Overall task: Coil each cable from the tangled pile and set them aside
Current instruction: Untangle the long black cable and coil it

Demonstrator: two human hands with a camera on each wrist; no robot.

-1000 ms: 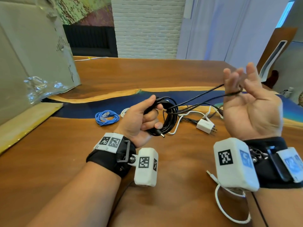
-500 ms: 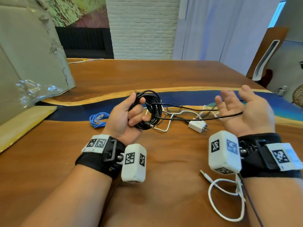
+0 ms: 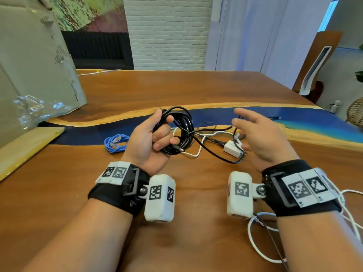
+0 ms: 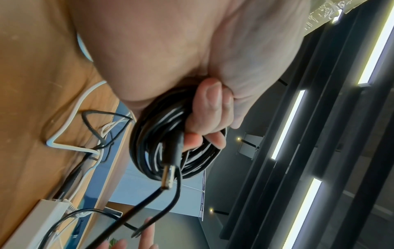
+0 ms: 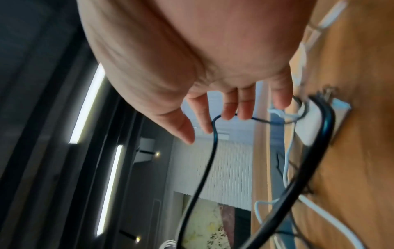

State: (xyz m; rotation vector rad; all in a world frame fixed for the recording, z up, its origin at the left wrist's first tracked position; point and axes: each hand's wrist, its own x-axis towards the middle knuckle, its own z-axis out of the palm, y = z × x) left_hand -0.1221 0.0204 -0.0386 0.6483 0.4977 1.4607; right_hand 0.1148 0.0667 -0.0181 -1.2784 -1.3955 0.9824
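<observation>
Our left hand (image 3: pixel 149 142) grips the coiled black cable (image 3: pixel 177 130) above the worktop (image 3: pixel 196 89) middle; its loose tail runs rightward under our right hand (image 3: pixel 261 138), fingers spread, holding nothing, nearer that tail.

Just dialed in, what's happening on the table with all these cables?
A person is coiling a black cable. The left hand grips the wound loops, while the open right hand guides the loose tail on its fingers. A blue cable lies bundled to the left; white cables and a white charger remain tangled on the wooden table.
</observation>
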